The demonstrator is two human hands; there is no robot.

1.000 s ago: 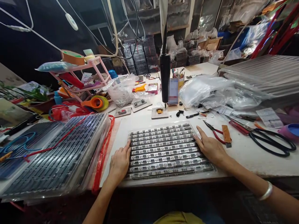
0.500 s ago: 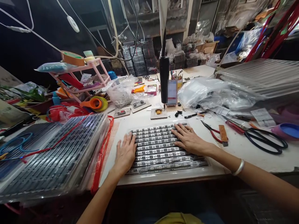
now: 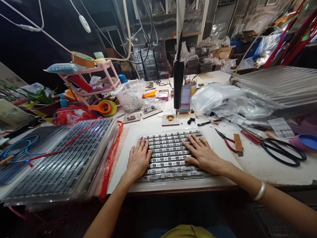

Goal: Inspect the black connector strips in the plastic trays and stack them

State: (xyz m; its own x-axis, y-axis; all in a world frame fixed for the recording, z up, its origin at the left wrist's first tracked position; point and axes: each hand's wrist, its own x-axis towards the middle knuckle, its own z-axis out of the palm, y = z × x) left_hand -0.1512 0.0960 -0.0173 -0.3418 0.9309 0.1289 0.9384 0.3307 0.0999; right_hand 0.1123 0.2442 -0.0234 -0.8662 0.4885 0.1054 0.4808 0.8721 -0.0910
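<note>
A clear tray of several dark strips of small metal parts (image 3: 170, 155) lies on the white table in front of me. My left hand (image 3: 139, 159) rests flat on its left part, fingers spread. My right hand (image 3: 202, 154) lies flat on its right part, fingers apart, with a silver bangle on that wrist. Neither hand grips anything.
A wrapped stack of similar trays bound with red string (image 3: 64, 162) sits at left. Black scissors (image 3: 279, 148) and red pliers (image 3: 226, 140) lie at right. A hanging black tool (image 3: 178, 84) stands behind the tray. Plastic bags (image 3: 223, 97), a pink rack (image 3: 89, 81) and tape rolls (image 3: 105, 108) crowd the back.
Both hands moved from the tray's outer edges inward onto its top. The right hand slid left across the strips, the left hand moved right onto them.
</note>
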